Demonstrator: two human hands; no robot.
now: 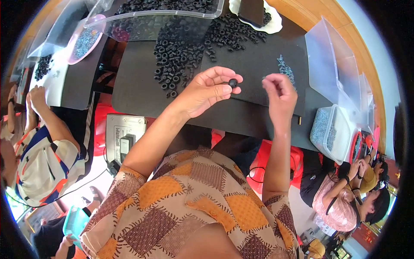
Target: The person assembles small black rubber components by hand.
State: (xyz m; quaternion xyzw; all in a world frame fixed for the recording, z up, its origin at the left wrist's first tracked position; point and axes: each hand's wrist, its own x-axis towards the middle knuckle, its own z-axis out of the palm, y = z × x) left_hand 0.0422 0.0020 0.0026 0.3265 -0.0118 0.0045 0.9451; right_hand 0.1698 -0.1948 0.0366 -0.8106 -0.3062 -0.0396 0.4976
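My left hand pinches a small round black part between thumb and fingers, above the dark table. To its right, my right hand is raised with its thumb and fingertips together. Anything between those fingertips is too small to make out. Just beyond the right hand lies a little pile of tiny bluish pieces. A wide heap of black ring-shaped parts spreads over the table beyond my left hand.
A clear bin of black parts stands at the back. A white scalloped plate is at the far right. Clear tubs line the right edge, near a small brass-coloured cylinder. Other people sit at both sides.
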